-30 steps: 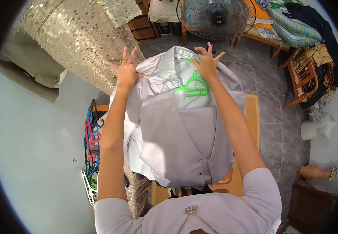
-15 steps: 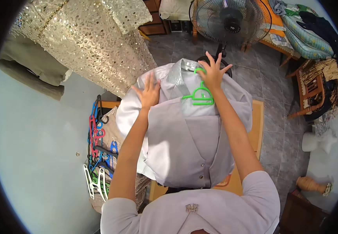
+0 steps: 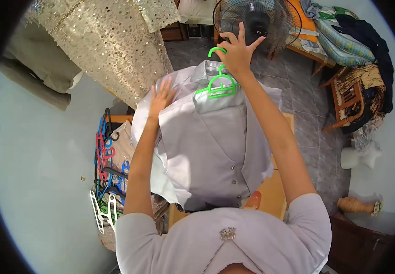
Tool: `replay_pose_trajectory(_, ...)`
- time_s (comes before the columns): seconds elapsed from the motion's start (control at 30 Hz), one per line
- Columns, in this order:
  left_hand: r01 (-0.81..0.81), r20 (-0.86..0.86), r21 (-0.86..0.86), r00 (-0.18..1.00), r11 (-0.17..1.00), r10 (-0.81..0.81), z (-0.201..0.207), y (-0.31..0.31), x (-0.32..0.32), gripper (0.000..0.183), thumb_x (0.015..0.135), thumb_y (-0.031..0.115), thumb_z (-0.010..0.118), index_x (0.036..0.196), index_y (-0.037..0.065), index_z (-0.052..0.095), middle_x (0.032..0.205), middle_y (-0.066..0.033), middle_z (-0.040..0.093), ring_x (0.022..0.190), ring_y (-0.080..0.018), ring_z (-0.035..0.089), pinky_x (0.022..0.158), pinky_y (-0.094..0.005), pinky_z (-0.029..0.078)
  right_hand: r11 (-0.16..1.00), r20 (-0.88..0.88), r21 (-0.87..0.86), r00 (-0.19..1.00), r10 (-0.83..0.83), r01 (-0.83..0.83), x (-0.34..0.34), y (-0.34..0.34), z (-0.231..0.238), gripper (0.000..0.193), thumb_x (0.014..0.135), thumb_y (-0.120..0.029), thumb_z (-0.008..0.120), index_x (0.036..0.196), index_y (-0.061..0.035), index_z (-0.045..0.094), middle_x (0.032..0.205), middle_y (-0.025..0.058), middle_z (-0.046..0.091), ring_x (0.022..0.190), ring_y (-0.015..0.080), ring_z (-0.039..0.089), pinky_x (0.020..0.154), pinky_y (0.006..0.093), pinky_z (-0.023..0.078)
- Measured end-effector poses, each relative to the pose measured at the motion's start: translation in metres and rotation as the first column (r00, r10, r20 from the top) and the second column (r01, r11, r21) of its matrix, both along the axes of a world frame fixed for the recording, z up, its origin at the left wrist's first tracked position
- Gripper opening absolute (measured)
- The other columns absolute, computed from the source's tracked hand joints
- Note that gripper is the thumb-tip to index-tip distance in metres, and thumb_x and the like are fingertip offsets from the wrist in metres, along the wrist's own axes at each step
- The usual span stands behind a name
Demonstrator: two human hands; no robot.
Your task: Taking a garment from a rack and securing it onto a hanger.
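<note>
A grey buttoned vest (image 3: 197,137) lies in front of me on a green plastic hanger (image 3: 222,94). Thumb and index finger of my right hand (image 3: 238,54) pinch the hanger by its hook, the other fingers spread. Flat on the pale garment (image 3: 141,119) under the vest rests my left hand (image 3: 162,98), fingers apart, beside the vest's shoulder. A shiny silver collar (image 3: 202,73) shows behind the hanger.
The garments lie over a wooden table (image 3: 277,187). Several coloured hangers (image 3: 106,166) are piled to the left. A sequined gown (image 3: 110,50) hangs at the far left. A standing fan (image 3: 256,23) is ahead, and a wooden chair (image 3: 350,102) stands at right.
My right hand has moved away from me, pulling the hanger and vest a little farther up. The left hand stays spread on the garment.
</note>
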State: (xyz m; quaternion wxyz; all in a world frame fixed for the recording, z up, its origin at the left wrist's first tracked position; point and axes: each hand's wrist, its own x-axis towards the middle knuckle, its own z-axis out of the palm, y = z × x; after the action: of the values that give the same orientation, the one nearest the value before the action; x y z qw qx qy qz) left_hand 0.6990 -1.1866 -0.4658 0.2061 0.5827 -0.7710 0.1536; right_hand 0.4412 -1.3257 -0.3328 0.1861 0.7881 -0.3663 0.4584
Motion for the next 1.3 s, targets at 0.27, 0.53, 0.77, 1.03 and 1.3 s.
replay_pose_trajectory(0.27, -0.527, -0.292, -0.093, 0.826, 0.845, 0.483, 0.0, 0.146, -0.01, 0.033, 0.086, 0.023, 0.051, 0.117, 0.011, 0.058, 0.145, -0.018, 0.02, 0.132, -0.0444, 0.013, 0.099, -0.0642, 0.002, 0.992, -0.138, 0.083, 0.985, 0.102, -0.092, 0.033, 0.006, -0.006, 0.015, 0.061, -0.03, 0.074, 0.066, -0.018, 0.066, 0.101, -0.0095, 0.054, 0.129, 0.0295, 0.028, 0.087, 0.0783, -0.001)
replay_pose_trajectory(0.53, -0.492, -0.314, 0.144, 0.8, 0.858, 0.512, 0.009, 0.109, -0.047, 0.038, 0.073, 0.041, 0.065, 0.1, 0.013, 0.063, 0.145, -0.0115, 0.02, 0.133, -0.0422, 0.01, 0.088, -0.0765, 0.003, 0.826, -0.463, 0.56, 0.804, 0.373, -0.061, 0.002, -0.004, -0.049, 0.053, 0.072, -0.046, 0.064, 0.119, -0.0259, 0.054, 0.141, 0.0068, 0.027, 0.134, 0.0357, 0.011, 0.09, 0.0757, -0.002)
replay_pose_trajectory(0.77, -0.458, -0.297, -0.137, 0.865, 0.879, 0.404, -0.009, 0.114, -0.048, 0.032, 0.073, 0.033, 0.067, 0.099, 0.016, 0.057, 0.144, -0.0125, 0.026, 0.131, -0.0432, 0.019, 0.09, -0.0748, 0.0, 0.761, -0.326, 0.63, 0.942, 0.076, 0.157, -0.149, 0.063, -0.082, 0.046, 0.075, -0.049, 0.06, 0.112, -0.0219, 0.06, 0.135, 0.008, 0.038, 0.133, 0.0381, 0.013, 0.092, 0.0735, 0.0)
replay_pose_trajectory(1.03, -0.278, -0.117, -0.1, 0.957, 0.955, 0.266, -0.006, 0.128, -0.076, 0.018, 0.075, 0.031, 0.064, 0.089, 0.02, 0.062, 0.142, -0.0028, 0.031, 0.13, -0.0359, 0.025, 0.086, -0.0781, 0.003, 0.829, -0.345, 0.541, 0.936, 0.065, 0.142, -0.161, 0.11, -0.112, 0.027, 0.076, -0.037, 0.064, 0.089, -0.013, 0.062, 0.125, 0.0029, 0.047, 0.133, 0.0338, 0.019, 0.095, 0.0711, -0.002)
replay_pose_trajectory(1.3, -0.399, -0.222, -0.343, 0.914, 0.85, 0.339, 0.064, 0.149, -0.052, 0.01, 0.074, 0.026, 0.065, 0.08, 0.018, 0.064, 0.141, -0.0042, 0.033, 0.132, -0.041, 0.019, 0.085, -0.0759, -0.011, 0.958, -0.196, 0.286, 0.98, 0.031, 0.027, -0.144, 0.169, -0.059, 0.018, 0.074, -0.024, 0.064, 0.064, -0.0102, 0.058, 0.11, -0.0041, 0.055, 0.129, 0.0301, 0.028, 0.095, 0.0711, -0.005)
